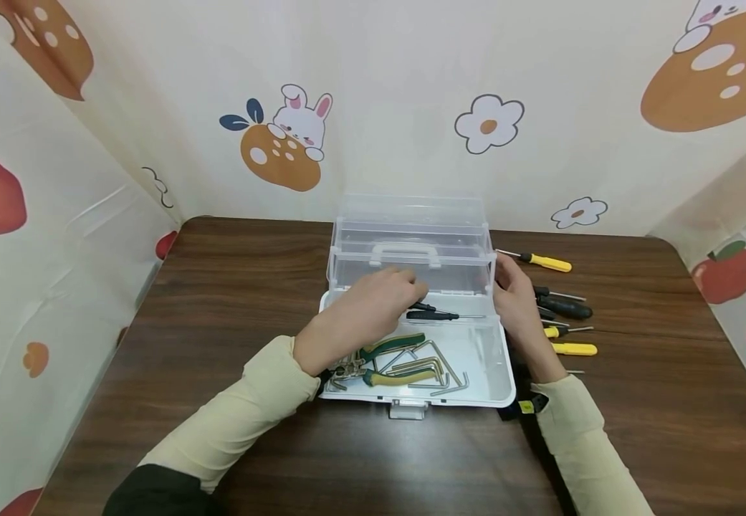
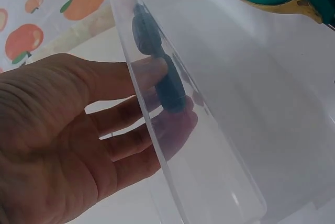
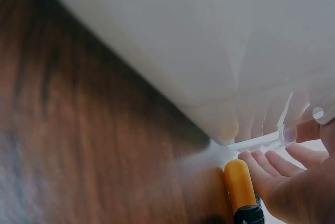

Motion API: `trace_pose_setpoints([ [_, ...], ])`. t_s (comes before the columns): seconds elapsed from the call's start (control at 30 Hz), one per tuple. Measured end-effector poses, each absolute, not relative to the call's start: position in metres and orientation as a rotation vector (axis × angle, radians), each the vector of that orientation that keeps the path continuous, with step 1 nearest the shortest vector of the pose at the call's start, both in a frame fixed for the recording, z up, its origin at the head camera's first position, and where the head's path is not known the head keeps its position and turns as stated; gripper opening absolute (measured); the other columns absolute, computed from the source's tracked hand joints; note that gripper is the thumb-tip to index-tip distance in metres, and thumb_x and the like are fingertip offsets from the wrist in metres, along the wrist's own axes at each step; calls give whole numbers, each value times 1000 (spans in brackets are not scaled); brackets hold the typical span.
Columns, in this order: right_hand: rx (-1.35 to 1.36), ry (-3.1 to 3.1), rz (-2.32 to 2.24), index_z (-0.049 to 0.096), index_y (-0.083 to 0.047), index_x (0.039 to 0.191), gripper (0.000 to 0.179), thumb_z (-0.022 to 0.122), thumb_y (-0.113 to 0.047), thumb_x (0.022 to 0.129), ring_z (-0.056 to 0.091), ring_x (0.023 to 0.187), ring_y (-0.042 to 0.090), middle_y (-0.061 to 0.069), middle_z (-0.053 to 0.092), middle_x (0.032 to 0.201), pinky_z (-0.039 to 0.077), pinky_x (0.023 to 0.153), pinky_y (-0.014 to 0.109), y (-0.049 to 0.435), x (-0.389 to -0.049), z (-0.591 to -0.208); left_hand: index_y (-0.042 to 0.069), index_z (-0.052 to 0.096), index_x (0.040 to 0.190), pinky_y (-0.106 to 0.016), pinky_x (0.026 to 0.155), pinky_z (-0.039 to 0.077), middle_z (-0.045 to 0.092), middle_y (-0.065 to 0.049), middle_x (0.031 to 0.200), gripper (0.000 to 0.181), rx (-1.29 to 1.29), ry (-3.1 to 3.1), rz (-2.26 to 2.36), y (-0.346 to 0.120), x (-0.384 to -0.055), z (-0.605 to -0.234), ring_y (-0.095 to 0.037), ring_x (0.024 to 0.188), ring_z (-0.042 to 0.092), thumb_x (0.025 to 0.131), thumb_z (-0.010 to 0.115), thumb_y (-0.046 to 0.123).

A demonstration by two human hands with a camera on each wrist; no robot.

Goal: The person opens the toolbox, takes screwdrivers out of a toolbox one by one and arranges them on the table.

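A white toolbox [image 1: 476, 365] stands with its clear lid [image 1: 411, 215] raised at the back. Over it my left hand [image 1: 369, 304] pinches a dark-handled screwdriver [image 2: 170, 85], seen through the wall of a clear tray [image 2: 225, 166]. Another dark handle [image 2: 145, 33] lies just beyond. At the box's right side, my right hand [image 1: 519, 308] has its thumb and fingers about the clear plastic edge; its fingertips are partly hidden in the head view. Green-and-yellow pliers [image 1: 401, 376] and several hex keys [image 1: 453, 383] lie in the box bottom.
Several screwdrivers lie on the brown table [image 1: 231, 308] right of the box, including a yellow-handled one [image 1: 551, 264] at the back and a black one [image 1: 566, 308]. A latch [image 1: 407, 411] sticks out at the front. A printed cloth [image 1: 405, 107] hangs behind.
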State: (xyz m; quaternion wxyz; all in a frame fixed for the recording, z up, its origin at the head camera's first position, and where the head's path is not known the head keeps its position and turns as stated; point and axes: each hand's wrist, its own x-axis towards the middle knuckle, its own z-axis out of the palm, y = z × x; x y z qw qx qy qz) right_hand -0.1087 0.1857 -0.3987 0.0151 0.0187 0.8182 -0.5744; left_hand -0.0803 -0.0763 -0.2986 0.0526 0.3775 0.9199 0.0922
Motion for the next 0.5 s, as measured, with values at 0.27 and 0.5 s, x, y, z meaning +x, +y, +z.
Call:
trace_pose_setpoints([
  [0.27,80,2529,-1786,45,-12,156,53,59,-20,106,43,151,38,15,46,162,40,119,66,185,-107,-398,7,73,116,-29,79,59,69,-8,102,33,1165,2818,357,-84,-79,-291,-22,95,67,96,57,-14],
  [0.5,64,2536,-1791,46,-11,155,52,59,-23,107,45,149,37,17,48,160,41,119,64,186,-108,-399,9,72,120,-30,77,61,70,-8,103,31,1135,2925,383,-106,-75,-280,-22,93,68,96,63,-9],
])
